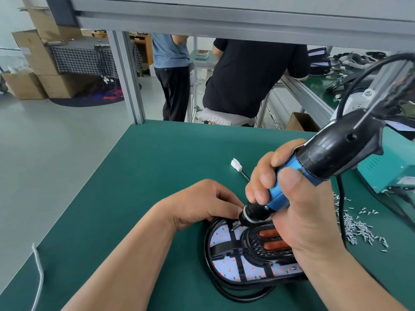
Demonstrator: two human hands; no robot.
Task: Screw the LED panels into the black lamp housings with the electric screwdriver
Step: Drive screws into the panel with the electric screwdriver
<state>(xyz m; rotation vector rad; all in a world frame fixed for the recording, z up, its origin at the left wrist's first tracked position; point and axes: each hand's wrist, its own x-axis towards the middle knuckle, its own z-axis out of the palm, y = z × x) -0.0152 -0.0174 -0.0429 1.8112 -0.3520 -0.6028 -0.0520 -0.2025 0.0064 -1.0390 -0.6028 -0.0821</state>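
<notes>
- Green bench mat (157, 164): fills the lower two thirds of my view, from left edge to right edge.
- Two people, one in a black shirt (253, 75) and one in a blue shirt (169, 52): upper centre, beyond the bench, backs turned to me.
- Electric screwdriver (318, 158): blue and black body, slanting from upper right down to centre, its bit on the top left of the panel.
- Right hand (292, 209): centre right, fingers and thumb wrapped tight round the blue barrel.
- Left hand (202, 203): centre, lying on the housing's upper rim, fingers curled with their tips by the tool's nose; I cannot tell whether they pinch anything.
- Black lamp housing (252, 243): oval, flat on the mat at lower centre, partly under both hands.
- LED panel (221, 237): white with red dots, seated inside the housing under black ribs.
- Teal box (386, 173): right edge, on the mat.
- Loose screws (357, 227): scattered heap, right of the housing.
- White cord (39, 272): lower left.
- White connector (235, 164): centre, just above the hands, on a black lead.
</notes>
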